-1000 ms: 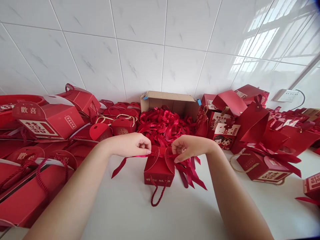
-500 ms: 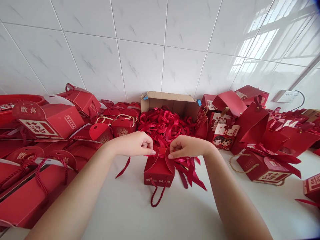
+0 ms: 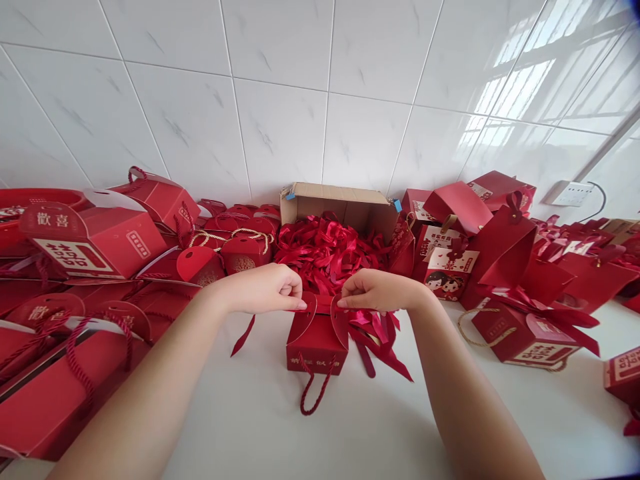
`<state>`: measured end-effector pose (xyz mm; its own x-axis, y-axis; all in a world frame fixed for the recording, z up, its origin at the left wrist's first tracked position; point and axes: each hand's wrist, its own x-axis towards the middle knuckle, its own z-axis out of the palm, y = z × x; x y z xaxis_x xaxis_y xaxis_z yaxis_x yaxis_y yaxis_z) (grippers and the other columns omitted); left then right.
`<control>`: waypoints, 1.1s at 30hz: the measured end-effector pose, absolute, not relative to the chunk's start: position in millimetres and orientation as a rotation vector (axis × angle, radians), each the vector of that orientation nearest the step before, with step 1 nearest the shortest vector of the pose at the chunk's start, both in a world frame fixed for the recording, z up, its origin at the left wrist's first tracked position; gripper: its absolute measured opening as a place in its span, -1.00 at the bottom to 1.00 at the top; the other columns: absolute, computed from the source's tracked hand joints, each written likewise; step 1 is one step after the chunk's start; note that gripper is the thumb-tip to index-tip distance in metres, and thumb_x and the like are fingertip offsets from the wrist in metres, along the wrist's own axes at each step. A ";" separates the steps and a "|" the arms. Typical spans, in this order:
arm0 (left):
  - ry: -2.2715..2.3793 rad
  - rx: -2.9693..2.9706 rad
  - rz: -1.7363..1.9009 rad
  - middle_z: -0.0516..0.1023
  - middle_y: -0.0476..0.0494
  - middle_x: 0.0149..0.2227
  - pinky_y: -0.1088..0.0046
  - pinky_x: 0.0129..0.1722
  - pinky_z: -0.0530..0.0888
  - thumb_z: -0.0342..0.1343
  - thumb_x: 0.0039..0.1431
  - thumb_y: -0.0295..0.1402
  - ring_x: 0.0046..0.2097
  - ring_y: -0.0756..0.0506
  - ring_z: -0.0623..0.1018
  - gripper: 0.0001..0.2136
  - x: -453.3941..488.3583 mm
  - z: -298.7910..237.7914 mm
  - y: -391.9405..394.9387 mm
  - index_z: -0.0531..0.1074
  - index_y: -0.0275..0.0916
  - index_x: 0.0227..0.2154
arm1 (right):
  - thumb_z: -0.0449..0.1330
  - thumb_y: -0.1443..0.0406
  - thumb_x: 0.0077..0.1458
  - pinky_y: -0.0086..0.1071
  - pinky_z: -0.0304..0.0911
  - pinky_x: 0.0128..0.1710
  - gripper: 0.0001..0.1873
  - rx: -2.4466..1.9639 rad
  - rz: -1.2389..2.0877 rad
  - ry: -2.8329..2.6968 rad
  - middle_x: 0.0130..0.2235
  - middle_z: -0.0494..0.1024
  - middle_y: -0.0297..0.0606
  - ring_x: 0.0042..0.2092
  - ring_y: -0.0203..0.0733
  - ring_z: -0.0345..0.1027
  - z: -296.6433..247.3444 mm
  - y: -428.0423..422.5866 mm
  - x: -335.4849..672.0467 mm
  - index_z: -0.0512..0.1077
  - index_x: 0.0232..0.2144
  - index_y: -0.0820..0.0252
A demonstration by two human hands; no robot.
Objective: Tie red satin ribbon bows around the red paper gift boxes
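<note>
A small red gift box (image 3: 317, 343) stands upright on the table in front of me, with a twisted red cord handle (image 3: 314, 403) hanging down its near side. Its two rounded side flaps lean in toward the top. My left hand (image 3: 267, 290) is closed in a pinch at the left flap's edge, on a red ribbon whose tail (image 3: 243, 335) hangs below the hand. At the right flap my right hand (image 3: 377, 291) pinches the ribbon too, thumb against curled fingers. A loose ribbon end (image 3: 395, 360) trails on the table below it. The fingers partly hide the ribbon between the flaps.
Behind the box, an open cardboard carton (image 3: 345, 193) spills a heap of red ribbons (image 3: 333, 250). Stacked red gift boxes (image 3: 120, 240) crowd the left. More boxes (image 3: 505, 247) stand at the right, one with a bow (image 3: 530, 333). A power strip (image 3: 570, 193) is by the tiled wall.
Both hands have drawn slightly apart, outward from the middle of the box, uncovering more of the flap tops. The gift box stays in place.
</note>
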<state>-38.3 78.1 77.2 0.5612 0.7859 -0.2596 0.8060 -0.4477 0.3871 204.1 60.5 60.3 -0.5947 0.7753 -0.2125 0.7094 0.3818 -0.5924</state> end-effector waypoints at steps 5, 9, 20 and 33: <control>1.287 2.329 -0.090 0.27 0.02 -0.56 0.53 -0.63 0.11 0.10 0.04 -0.05 -0.55 0.02 0.19 -0.72 -36.4 77.7 76.5 0.39 -0.18 -0.49 | 0.13 0.18 0.09 -0.47 -0.04 -0.59 -0.73 -1.388 1.032 -2.532 -0.59 0.23 -0.46 -0.56 -0.41 0.01 64.1 55.4 201.0 0.32 -0.56 0.22; 1.293 2.322 -0.092 0.27 0.01 -0.55 0.52 -0.63 0.09 0.10 0.03 -0.06 -0.55 0.02 0.19 -0.72 -35.7 77.6 75.9 0.39 -0.18 -0.49 | 0.15 0.22 0.06 -0.47 -0.05 -0.60 -0.78 -1.373 0.999 -2.538 -0.58 0.23 -0.46 -0.55 -0.41 0.01 63.6 54.1 199.7 0.33 -0.56 0.22; 1.326 2.310 -0.141 0.37 -0.02 -0.52 0.50 -0.61 0.13 0.10 0.03 -0.09 -0.55 0.01 0.24 -0.74 -33.9 74.2 78.8 0.39 -0.20 -0.50 | 0.25 -0.12 -0.10 -0.44 -0.12 -0.60 -0.47 -1.524 1.050 -2.507 -0.61 0.15 -0.46 -0.56 -0.39 -0.04 50.6 66.7 202.4 0.24 -0.63 0.19; 1.299 2.190 -0.325 0.25 0.03 -0.54 0.51 -0.59 0.17 0.03 0.06 -0.01 -0.55 0.00 0.24 -0.69 -40.5 70.1 87.4 0.31 -0.18 -0.49 | 0.31 -0.12 -0.19 -0.38 -0.06 -0.57 -0.44 -1.719 1.194 -2.466 -0.63 0.26 -0.41 -0.58 -0.36 0.05 48.0 71.5 199.7 0.21 -0.69 0.17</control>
<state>-40.5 87.4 70.1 0.4996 0.7252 -0.4738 0.8629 -0.3687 0.3457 199.7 71.5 48.0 -0.4317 0.7746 -0.4623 0.8429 0.1640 -0.5124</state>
